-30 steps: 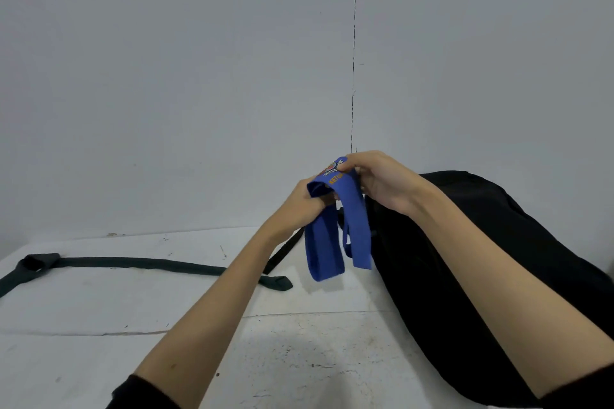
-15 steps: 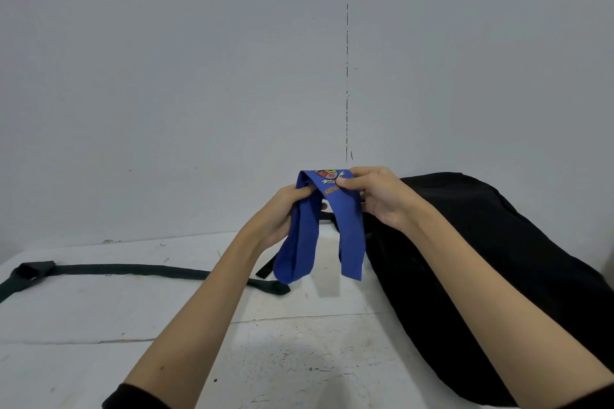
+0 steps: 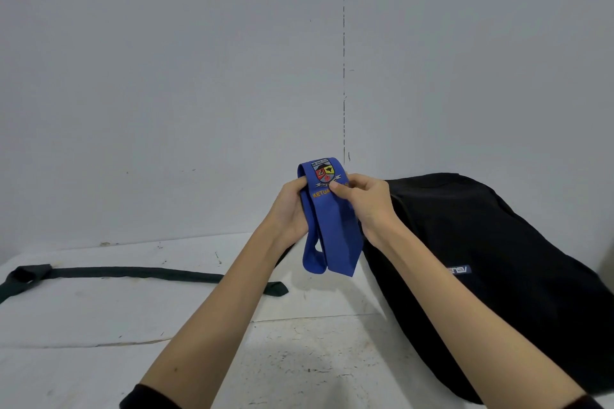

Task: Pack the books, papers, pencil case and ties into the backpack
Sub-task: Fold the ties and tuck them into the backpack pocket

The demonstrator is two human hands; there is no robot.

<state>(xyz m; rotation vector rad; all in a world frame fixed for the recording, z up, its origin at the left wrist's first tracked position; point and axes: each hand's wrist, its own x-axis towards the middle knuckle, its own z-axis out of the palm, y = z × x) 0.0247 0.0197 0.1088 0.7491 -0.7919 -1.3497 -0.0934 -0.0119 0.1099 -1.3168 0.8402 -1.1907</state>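
Note:
A blue tie (image 3: 334,236) with a crest and orange lettering hangs folded over in the air above the table. My left hand (image 3: 290,209) grips its left edge and my right hand (image 3: 363,201) pinches its front near the crest with the thumb. A black backpack (image 3: 481,262) lies on its side at the right, just behind and below my right hand. A dark green tie (image 3: 133,273) lies stretched out flat on the table at the left, its tip near my left forearm. No books, papers or pencil case are in view.
The white table (image 3: 299,359) is scuffed and runs up to a plain grey wall (image 3: 199,76) close behind. A dark strap of the backpack (image 3: 285,254) shows behind my left wrist.
The blue tie's two hanging halves have been brought together into one flat fold, with the crest now facing me. Both hands have closed in on it.

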